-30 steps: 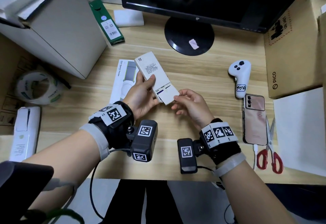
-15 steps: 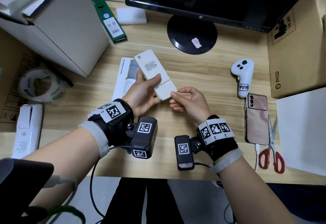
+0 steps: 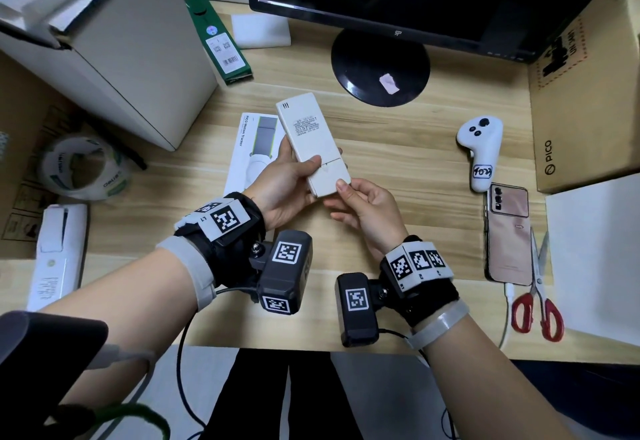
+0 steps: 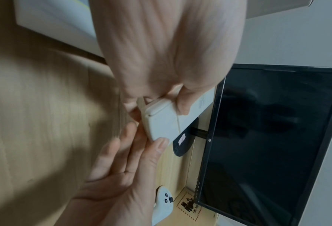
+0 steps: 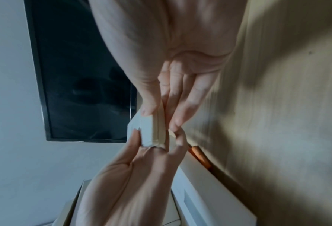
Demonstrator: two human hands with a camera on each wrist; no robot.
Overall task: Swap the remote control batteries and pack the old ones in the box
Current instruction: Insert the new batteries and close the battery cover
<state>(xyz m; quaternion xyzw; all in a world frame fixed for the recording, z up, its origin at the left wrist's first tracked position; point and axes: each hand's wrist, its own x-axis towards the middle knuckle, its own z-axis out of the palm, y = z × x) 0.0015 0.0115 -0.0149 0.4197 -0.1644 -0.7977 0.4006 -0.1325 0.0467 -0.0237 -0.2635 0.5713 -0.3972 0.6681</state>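
Note:
I hold the white remote control back side up, a little above the desk. My left hand grips its middle, thumb lying across the back just above the battery cover. The cover sits flush with the body. My right hand pinches the near end, thumb tip on the cover's edge and fingers underneath. In the left wrist view the remote shows the same pinch by the right hand. The right wrist view has the remote's end between both hands. No batteries are in view.
A flat white tracker box lies under the remote, a green box and a large white box to the left. Monitor stand behind. White controller, phone, scissors and a cardboard box on the right. Tape roll far left.
A second ago the battery cover was slid partly out with the compartment showing. It has since slid back flush, and my right thumb has moved onto the remote's near end.

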